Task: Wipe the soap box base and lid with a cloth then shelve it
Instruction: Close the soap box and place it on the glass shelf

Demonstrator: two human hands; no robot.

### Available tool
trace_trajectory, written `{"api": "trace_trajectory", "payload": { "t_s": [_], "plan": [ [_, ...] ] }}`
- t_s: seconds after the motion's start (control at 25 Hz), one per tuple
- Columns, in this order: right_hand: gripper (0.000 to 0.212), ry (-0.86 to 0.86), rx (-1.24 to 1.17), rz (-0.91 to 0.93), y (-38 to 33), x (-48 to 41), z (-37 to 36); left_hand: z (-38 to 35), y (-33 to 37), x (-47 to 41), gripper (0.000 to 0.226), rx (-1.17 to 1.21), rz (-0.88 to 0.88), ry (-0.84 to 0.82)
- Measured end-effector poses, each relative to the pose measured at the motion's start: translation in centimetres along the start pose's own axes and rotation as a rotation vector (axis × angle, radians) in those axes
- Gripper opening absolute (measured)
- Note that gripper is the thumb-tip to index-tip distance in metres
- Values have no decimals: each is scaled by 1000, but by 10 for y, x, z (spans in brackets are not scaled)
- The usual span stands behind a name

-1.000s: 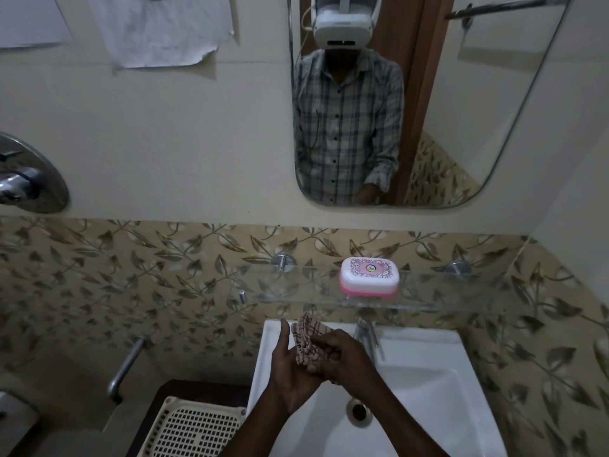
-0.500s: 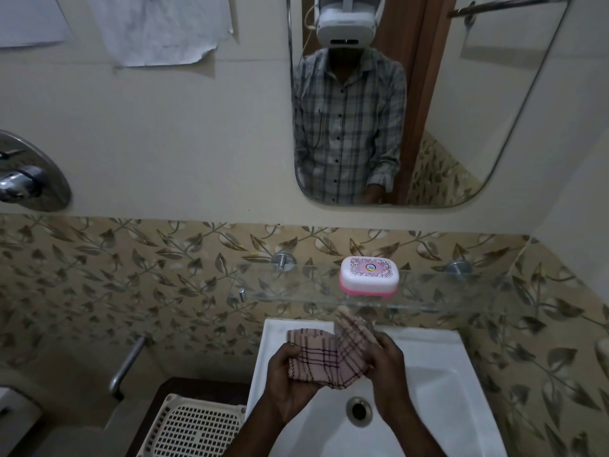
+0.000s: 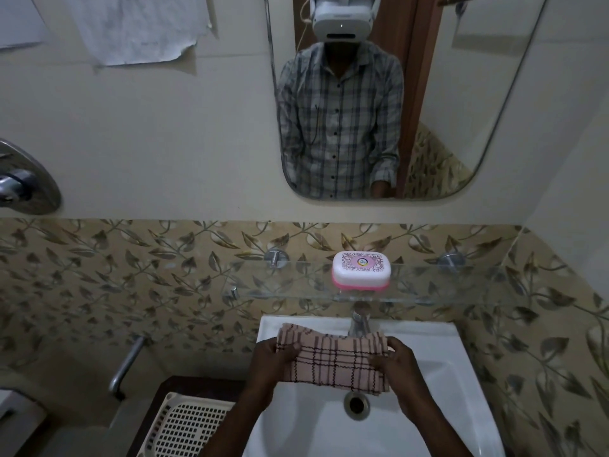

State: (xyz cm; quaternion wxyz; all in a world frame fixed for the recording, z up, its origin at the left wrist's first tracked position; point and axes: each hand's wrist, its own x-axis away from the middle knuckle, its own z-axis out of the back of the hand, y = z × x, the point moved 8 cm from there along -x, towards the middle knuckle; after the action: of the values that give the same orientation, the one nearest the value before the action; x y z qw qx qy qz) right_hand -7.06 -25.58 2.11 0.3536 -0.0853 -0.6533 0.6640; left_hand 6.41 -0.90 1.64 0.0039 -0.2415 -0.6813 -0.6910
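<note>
The left hand (image 3: 275, 357) and right hand (image 3: 393, 361) each pinch one end of the pink checked cloth (image 3: 333, 362), stretched flat over the white ceramic basin (image 3: 438, 384). The white-lidded pink plastic soap box (image 3: 361, 270) sits closed on the clear glass shelf (image 3: 461, 285) above. Either wiping is finished and the box shelved, or it has not begun; I cannot tell which. A white perforated basket (image 3: 191, 427) sits lower left, leaf-patterned tiles (image 3: 131, 265) run across, and a wall mirror (image 3: 445, 94) hangs above.

One head-worn wide-angle view looks forward and down from close above the sink (image 3: 438, 384), facing the wall; the mirror (image 3: 445, 94) ahead reflects the person wearing the camera, the glass shelf (image 3: 296, 285) below
</note>
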Motion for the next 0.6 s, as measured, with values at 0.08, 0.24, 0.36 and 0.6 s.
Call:
{"api": "trace_trajectory", "payload": {
  "t_s": [0.08, 0.24, 0.36, 0.6],
  "plan": [
    [21, 32, 28, 10, 3, 2, 0, -6, 4, 6, 12, -36, -71, 1],
    [7, 171, 94, 176, -6, 9, 9, -6, 15, 9, 27, -182, -197, 105],
    [16, 278, 213, 210, -7, 8, 8, -8, 16, 14, 34, -285, -235, 174],
    [38, 50, 131, 12, 15, -11, -22, 28, 16, 13, 39, -279, -181, 270]
  ]
}}
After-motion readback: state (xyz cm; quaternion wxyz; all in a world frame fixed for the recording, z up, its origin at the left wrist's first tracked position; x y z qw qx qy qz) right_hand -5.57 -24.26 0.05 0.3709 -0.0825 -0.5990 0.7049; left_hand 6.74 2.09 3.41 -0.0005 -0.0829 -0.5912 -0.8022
